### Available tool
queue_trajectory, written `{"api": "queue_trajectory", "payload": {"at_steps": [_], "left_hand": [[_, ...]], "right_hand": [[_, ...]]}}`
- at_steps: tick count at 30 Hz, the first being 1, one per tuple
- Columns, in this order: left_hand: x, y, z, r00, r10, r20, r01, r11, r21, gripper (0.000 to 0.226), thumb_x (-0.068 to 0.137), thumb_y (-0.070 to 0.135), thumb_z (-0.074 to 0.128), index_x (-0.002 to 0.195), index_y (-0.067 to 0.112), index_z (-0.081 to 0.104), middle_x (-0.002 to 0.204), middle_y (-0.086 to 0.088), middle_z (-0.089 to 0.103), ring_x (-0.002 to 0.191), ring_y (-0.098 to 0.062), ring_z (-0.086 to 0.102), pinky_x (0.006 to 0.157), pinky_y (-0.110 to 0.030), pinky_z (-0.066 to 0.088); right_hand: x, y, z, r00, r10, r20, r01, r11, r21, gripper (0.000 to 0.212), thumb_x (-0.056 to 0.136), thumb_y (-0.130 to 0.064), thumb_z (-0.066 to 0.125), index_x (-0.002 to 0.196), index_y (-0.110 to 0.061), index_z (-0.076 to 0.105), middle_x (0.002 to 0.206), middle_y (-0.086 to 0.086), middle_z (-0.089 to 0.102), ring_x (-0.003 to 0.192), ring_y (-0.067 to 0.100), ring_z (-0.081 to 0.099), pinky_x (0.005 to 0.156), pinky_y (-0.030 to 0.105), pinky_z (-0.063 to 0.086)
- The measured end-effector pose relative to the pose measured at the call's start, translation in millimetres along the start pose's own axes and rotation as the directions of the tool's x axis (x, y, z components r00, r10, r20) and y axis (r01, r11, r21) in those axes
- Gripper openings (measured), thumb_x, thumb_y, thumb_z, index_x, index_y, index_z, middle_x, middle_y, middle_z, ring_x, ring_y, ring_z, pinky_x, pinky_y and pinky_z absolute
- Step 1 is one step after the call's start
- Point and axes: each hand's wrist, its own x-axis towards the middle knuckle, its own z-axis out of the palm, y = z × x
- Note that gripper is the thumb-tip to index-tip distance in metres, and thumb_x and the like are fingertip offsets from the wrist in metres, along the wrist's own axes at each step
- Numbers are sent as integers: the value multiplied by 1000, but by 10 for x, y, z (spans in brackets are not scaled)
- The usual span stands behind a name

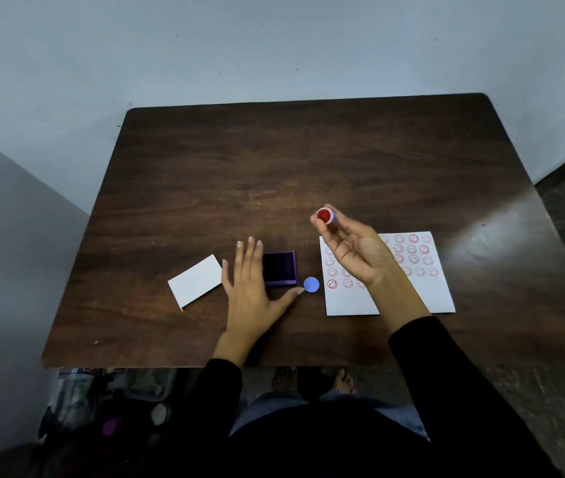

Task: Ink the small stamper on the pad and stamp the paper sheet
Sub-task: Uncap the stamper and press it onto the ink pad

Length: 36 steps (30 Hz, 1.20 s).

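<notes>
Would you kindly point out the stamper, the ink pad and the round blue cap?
stamper point(325, 215), head view, on its red face.
ink pad point(280, 267), head view, on its dark inked surface.
round blue cap point(311, 284), head view, on its middle.

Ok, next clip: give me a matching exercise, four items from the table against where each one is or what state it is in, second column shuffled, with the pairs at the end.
Items:
1. small stamper
2. ink pad
3. round blue cap
4. paper sheet

Place or state:
A. lying on the table by the left thumb
B. partly covered with red smiley prints
C. held up in the right hand, red face toward the camera
D. open, partly hidden by the left hand

Pairs: 1-C, 2-D, 3-A, 4-B
</notes>
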Motion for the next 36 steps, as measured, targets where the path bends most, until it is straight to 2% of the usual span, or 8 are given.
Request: {"api": "queue_trajectory", "payload": {"at_steps": [7, 13, 16, 18, 21, 25, 29, 36], "left_hand": [[284, -297, -183, 965, -72, 252, 95, 992, -80, 110, 58, 52, 80, 144, 10, 25, 158, -7, 13, 146, -20, 6, 118, -36, 11], [340, -353, -172, 954, -79, 288, 104, 992, -73, 103, 58, 49, 81, 141, 12, 33, 157, -9, 16, 145, -23, 8, 117, -37, 13], [359, -385, -185, 952, -91, 291, 119, 990, -80, 96, 56, 46, 84, 136, 14, 41, 156, -10, 19, 145, -24, 12, 116, -40, 18], [384, -373, -188, 952, -91, 294, 123, 988, -93, 93, 54, 41, 86, 133, 14, 45, 155, -11, 21, 145, -26, 13, 116, -41, 19], [434, -312, -182, 950, -80, 302, 120, 986, -117, 92, 50, 37, 89, 129, 13, 49, 155, -14, 21, 145, -27, 13, 117, -41, 18], [465, -288, -201, 945, -93, 314, 142, 980, -138, 90, 47, 33, 90, 127, 16, 53, 155, -15, 21, 145, -27, 13, 116, -40, 22], [446, -280, -220, 950, -88, 299, 142, 976, -163, 85, 48, 31, 90, 124, 17, 55, 154, -15, 23, 144, -26, 16, 111, -37, 28], [474, -289, -256, 940, -92, 328, 148, 978, -149, 86, 51, 23, 89, 128, 13, 52, 155, -13, 22, 144, -24, 16, 112, -32, 25]], "right_hand": [[85, 132, -27, 996, 34, -84, -46, 988, -145, 25, 90, -5, 54, 114, -4, 60, 105, 15, 69, 95, 21, 69, 77, 30, 60], [117, 263, 7, 990, 25, -141, -48, 985, -163, 17, 86, -7, 60, 102, -1, 62, 104, 17, 67, 104, 24, 63, 84, 32, 57], [161, 416, 31, 987, -69, -144, 6, 918, -397, 18, 86, -3, 59, 103, 3, 60, 99, 16, 67, 97, 23, 65, 92, 36, 54], [180, 523, 48, 974, -191, -125, 66, 761, -646, 25, 84, -3, 63, 108, 3, 60, 102, 19, 67, 97, 23, 64, 91, 37, 54], [212, 651, 53, 928, -372, 29, 177, 370, -912, 25, 76, -7, 73, 100, -5, 68, 99, 17, 71, 89, 18, 65, 84, 28, 53], [225, 824, 66, 884, -357, 302, 303, -55, -951, 22, 72, -12, 75, 94, -11, 72, 93, 9, 74, 83, 19, 68, 76, 20, 50], [191, 916, 58, 864, -246, 438, 375, -264, -889, 26, 74, -12, 74, 99, -10, 71, 96, 9, 71, 84, 23, 66, 81, 36, 53], [145, 926, 52, 847, -159, 508, 407, -421, -811, 29, 80, -12, 67, 108, -8, 67, 102, 11, 68, 95, 26, 62, 85, 36, 49]]}}
